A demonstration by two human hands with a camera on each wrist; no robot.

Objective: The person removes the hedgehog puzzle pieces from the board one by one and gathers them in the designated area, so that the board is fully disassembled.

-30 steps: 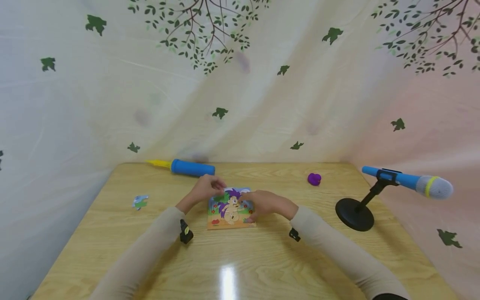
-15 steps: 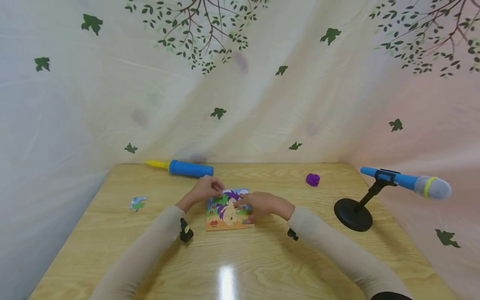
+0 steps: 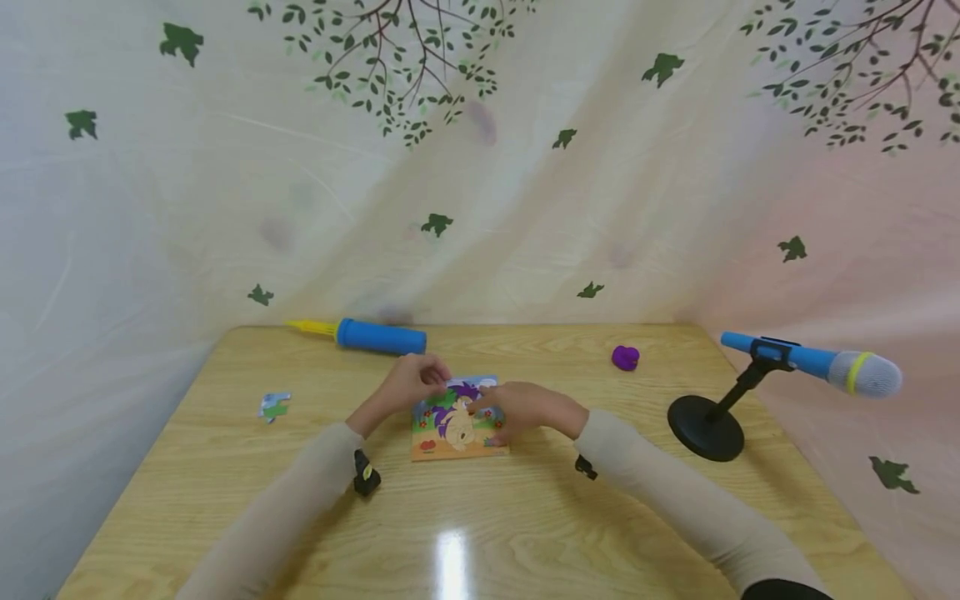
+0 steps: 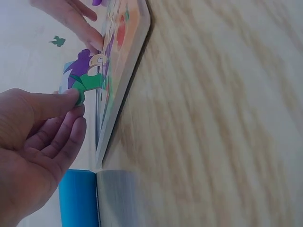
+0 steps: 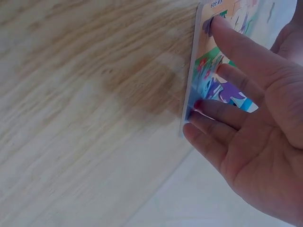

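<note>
A square jigsaw puzzle board (image 3: pixel 442 451) with a purple-haired cartoon animal lies flat on the table, between both hands. My left hand (image 3: pixel 414 380) is at its upper left corner. In the left wrist view that hand pinches a puzzle piece (image 4: pixel 85 71), purple and green, between thumb and fingers, tilted up with its lower edge at the board. From the right, my right hand (image 3: pixel 528 408) rests on the board with spread fingers (image 5: pixel 236 45); the thumb touches the lower right part and the other fingertips lie along the right side and over the picture.
To the left lies a loose blue and green puzzle piece (image 3: pixel 274 407). A blue pump (image 3: pixel 381 337) with a yellow nozzle lies along the back edge. At the right are a small purple object (image 3: pixel 626 358) and a blue toy microphone (image 3: pixel 813 362) on a black stand (image 3: pixel 705 428).
The left wrist and forearm have shifted slightly left and down, with the fingers still at the board's upper left corner. The right hand and the board stay almost as they were.
</note>
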